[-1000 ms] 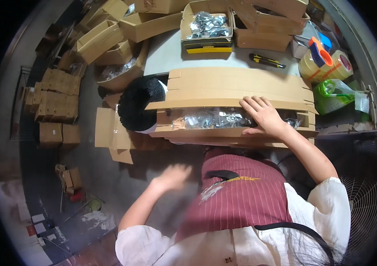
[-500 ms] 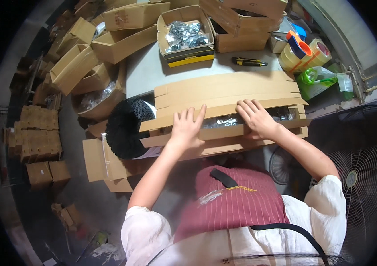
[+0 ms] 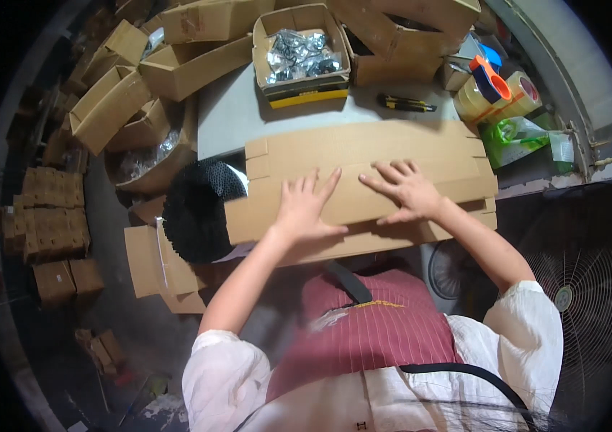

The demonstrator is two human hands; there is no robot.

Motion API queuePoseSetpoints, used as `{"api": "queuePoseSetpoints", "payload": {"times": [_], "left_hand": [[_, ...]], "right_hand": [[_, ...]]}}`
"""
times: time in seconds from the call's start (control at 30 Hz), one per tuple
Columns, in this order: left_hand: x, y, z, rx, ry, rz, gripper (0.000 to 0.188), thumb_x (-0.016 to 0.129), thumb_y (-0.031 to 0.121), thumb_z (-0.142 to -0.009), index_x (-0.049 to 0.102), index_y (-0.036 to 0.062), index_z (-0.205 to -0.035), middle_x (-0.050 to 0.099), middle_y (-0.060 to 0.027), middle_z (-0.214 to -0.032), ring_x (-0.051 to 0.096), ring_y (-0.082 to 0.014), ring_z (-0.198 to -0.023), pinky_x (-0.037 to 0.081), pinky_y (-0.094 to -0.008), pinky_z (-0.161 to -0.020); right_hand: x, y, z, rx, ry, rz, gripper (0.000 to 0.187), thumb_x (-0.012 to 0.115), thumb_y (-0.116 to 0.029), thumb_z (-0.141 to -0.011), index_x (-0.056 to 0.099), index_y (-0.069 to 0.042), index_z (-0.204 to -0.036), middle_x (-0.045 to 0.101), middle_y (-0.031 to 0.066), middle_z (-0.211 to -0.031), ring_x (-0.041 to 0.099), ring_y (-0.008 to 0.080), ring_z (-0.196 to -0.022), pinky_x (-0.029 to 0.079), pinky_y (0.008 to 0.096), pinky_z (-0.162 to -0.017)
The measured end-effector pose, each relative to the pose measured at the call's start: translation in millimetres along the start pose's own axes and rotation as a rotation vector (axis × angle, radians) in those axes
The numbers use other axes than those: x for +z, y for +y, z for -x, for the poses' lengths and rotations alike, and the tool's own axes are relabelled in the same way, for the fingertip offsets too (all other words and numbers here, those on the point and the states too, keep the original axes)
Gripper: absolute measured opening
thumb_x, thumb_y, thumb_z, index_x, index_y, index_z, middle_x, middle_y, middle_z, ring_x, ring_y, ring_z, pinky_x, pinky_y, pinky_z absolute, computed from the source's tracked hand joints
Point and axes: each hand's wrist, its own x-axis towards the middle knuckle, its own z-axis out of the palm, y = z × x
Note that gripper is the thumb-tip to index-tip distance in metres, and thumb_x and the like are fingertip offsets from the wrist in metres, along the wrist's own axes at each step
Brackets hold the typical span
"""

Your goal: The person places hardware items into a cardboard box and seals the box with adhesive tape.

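From where I stand, the change is at the box [image 3: 363, 144], which lies lengthwise in front of the worker, at the near edge of the table [image 3: 223, 115]. A moment ago a slot ran along it with clear bags showing inside; now the flap [image 3: 243, 219] lies over that slot and the bags are out of sight. I take it the box is covered, though nothing I can see fastens it.

Both hands are on the cardboard. The left hand [image 3: 306, 209] is spread wide, thumb pointing right, and grips nothing. The right hand [image 3: 408, 193] is also wide, fingers reaching left and far, its thumb by the flap's near edge; it seems to press rather than pinch. Whether either thumb hooks under the edge, I cannot tell.

Just left of the box sits a black roll [image 3: 183, 216]. Beyond the box are a carton [image 3: 306, 101] of bagged parts and, farther right, a knife [image 3: 407, 103] and some tape [image 3: 471, 106].
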Motion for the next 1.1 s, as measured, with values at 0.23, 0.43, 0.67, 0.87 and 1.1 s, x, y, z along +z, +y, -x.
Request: {"api": "queuePoseSetpoints", "payload": {"times": [0.23, 0.43, 0.67, 0.87, 1.1], "left_hand": [[-2.3, -7.4, -18.3, 0.027, -0.066, -0.009, 0.127, 0.070, 0.085, -0.067, 0.019, 0.0259, -0.168, 0.042, -0.0276, -0.153, 0.043, -0.0436, -0.137, 0.027, -0.0696, -0.110], [32.6, 34.2, -29.3, 0.104, 0.131, -0.075, 0.134, 0.064, 0.086, -0.074, 0.015, 0.0003, -0.165, 0.019, -0.0297, -0.167, 0.020, -0.0425, -0.156, 0.013, -0.0744, -0.116], [20.0, 46.2, -44.1, 0.128, -0.047, -0.035, 0.125, 0.069, 0.074, -0.079, 0.022, -0.0102, -0.159, 0.021, -0.0315, -0.166, 0.021, -0.0437, -0.155, 0.018, -0.0724, -0.116], [43.7, 40.6, -21.9, 0.293, 0.169, -0.163, 0.113, 0.069, 0.067, -0.083, 0.031, -0.0115, -0.156, 0.026, -0.0324, -0.164, 0.029, -0.0488, -0.150, 0.024, -0.0721, -0.115], [46.0, 41.0, -30.8, 0.316, 0.177, -0.125, 0.108, 0.068, 0.064, -0.085, 0.034, -0.0103, -0.155, 0.031, -0.0336, -0.161, 0.031, -0.0532, -0.147, 0.026, -0.0714, -0.114]], "right_hand": [[8.0, 6.9, -5.6, 0.063, -0.036, 0.021, 0.113, 0.057, -0.083, -0.079, 0.031, -0.011, -0.163, 0.040, 0.0217, -0.160, 0.051, 0.0410, -0.128, 0.034, 0.0543, -0.110], [15.0, -15.5, -0.1, 0.128, 0.010, 0.142, 0.119, 0.053, -0.086, -0.079, 0.027, -0.006, -0.163, 0.028, 0.0210, -0.168, 0.027, 0.0420, -0.154, 0.013, 0.0636, -0.124], [18.9, -25.7, -8.3, 0.146, -0.099, 0.209, 0.115, 0.068, -0.068, -0.079, 0.027, 0.003, -0.161, 0.028, 0.0206, -0.168, 0.021, 0.0346, -0.158, 0.012, 0.0613, -0.127], [41.7, -37.8, 24.4, 0.091, 0.068, 0.284, 0.092, 0.058, -0.055, -0.092, 0.033, 0.003, -0.159, 0.032, 0.0191, -0.167, 0.025, 0.0321, -0.158, 0.015, 0.0579, -0.127], [38.7, -46.2, 22.8, 0.179, 0.034, 0.317, 0.083, 0.056, -0.049, -0.096, 0.036, 0.000, -0.159, 0.036, 0.0167, -0.166, 0.030, 0.0306, -0.156, 0.019, 0.0544, -0.127]]}}
